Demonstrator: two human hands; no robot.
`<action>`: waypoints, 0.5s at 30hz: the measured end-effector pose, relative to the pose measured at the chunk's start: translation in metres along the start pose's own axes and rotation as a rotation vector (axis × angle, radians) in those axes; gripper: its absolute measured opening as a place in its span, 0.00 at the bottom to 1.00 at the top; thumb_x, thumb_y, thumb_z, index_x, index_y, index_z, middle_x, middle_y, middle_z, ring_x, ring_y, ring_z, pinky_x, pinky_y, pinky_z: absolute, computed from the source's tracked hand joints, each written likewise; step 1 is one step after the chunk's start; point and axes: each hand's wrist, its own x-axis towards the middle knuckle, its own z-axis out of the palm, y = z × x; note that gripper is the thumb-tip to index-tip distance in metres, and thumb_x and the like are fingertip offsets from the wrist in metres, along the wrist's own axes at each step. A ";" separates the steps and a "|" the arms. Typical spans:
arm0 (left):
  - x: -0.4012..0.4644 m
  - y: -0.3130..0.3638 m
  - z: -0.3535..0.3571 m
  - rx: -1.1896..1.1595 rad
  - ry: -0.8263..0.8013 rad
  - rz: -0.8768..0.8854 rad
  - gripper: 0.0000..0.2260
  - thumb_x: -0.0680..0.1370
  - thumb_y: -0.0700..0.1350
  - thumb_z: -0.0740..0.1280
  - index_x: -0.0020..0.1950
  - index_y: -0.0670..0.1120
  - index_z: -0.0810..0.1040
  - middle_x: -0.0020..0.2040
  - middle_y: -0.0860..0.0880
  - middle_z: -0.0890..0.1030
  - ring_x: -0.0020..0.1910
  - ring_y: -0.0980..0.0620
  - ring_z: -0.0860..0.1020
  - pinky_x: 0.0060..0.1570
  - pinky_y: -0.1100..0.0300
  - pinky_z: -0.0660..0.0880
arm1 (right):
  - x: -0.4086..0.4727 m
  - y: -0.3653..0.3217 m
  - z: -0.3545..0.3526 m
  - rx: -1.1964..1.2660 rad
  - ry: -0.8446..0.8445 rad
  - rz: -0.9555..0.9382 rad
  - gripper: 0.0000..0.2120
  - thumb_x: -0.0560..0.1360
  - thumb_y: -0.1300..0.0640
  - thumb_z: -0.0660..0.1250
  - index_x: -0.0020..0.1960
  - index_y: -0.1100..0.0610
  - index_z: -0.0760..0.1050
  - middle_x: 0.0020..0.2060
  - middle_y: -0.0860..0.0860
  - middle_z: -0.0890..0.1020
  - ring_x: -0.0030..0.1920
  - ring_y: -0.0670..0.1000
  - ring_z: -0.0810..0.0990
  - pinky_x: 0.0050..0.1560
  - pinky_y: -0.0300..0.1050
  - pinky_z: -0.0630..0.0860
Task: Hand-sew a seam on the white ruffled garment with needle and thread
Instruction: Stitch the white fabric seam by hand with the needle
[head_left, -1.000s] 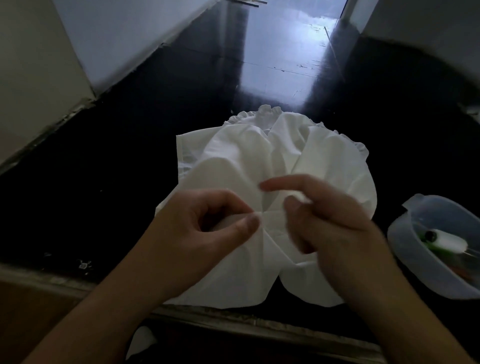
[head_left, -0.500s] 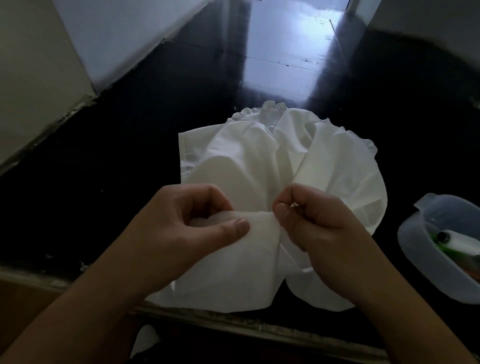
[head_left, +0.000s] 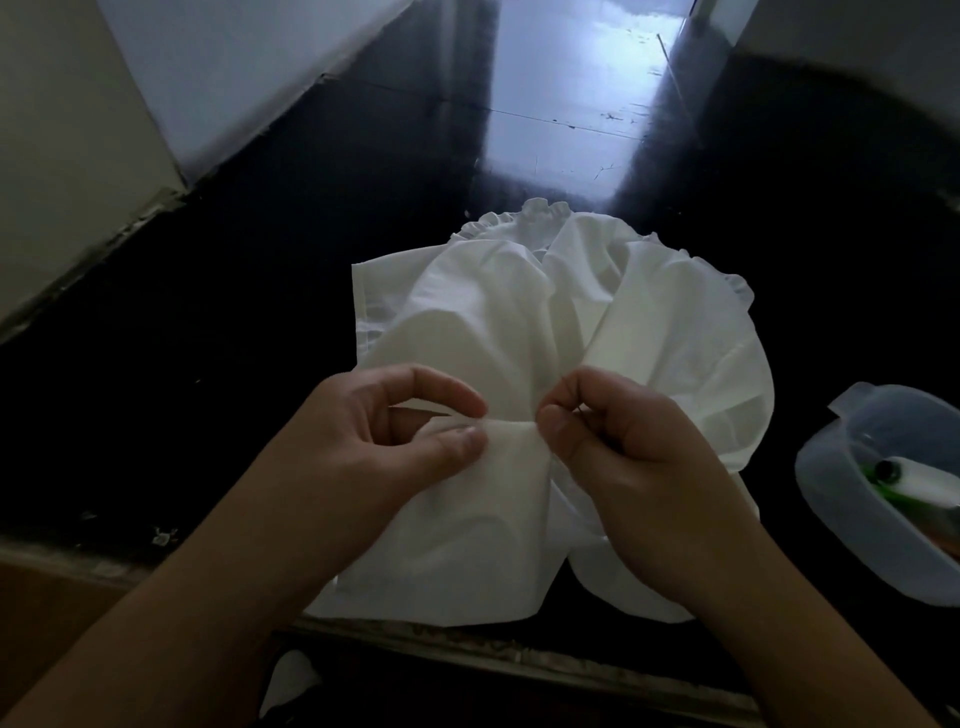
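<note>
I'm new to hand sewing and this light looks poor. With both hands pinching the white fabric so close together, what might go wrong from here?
1. The scene is dim and no needle shows clearly at the right hand, so a stitch could land off the seam or prick the left hand pinching right beside it.
2. The white ruffled garment is bunched in folds; a stitch may catch an extra layer.
3. The translucent plastic container sits near the right forearm and could get knocked.

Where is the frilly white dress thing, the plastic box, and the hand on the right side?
white ruffled garment (head_left: 519, 306): head view, on its smooth upper fold.
plastic box (head_left: 831, 467): head view, on its left rim.
right hand (head_left: 639, 457): head view, on the back of the hand, pinching the cloth.
</note>
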 end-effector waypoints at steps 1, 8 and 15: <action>0.000 0.000 0.001 0.025 -0.005 -0.001 0.08 0.69 0.49 0.76 0.48 0.52 0.88 0.40 0.43 0.88 0.40 0.44 0.87 0.37 0.57 0.82 | 0.000 0.001 0.000 -0.008 0.004 -0.003 0.12 0.81 0.58 0.67 0.39 0.51 0.76 0.24 0.46 0.70 0.26 0.43 0.67 0.29 0.35 0.63; -0.001 -0.001 0.005 0.138 0.061 0.059 0.11 0.67 0.55 0.76 0.46 0.53 0.89 0.40 0.48 0.88 0.39 0.49 0.88 0.38 0.56 0.83 | 0.001 0.002 -0.003 -0.063 0.020 -0.009 0.10 0.81 0.57 0.66 0.40 0.51 0.76 0.26 0.45 0.73 0.29 0.44 0.70 0.32 0.34 0.64; -0.004 -0.001 0.008 0.240 0.088 0.170 0.06 0.72 0.52 0.76 0.43 0.51 0.88 0.36 0.50 0.88 0.36 0.52 0.87 0.36 0.55 0.84 | -0.002 -0.002 -0.003 0.187 -0.058 -0.017 0.10 0.78 0.50 0.67 0.44 0.55 0.81 0.26 0.50 0.73 0.28 0.49 0.70 0.31 0.41 0.65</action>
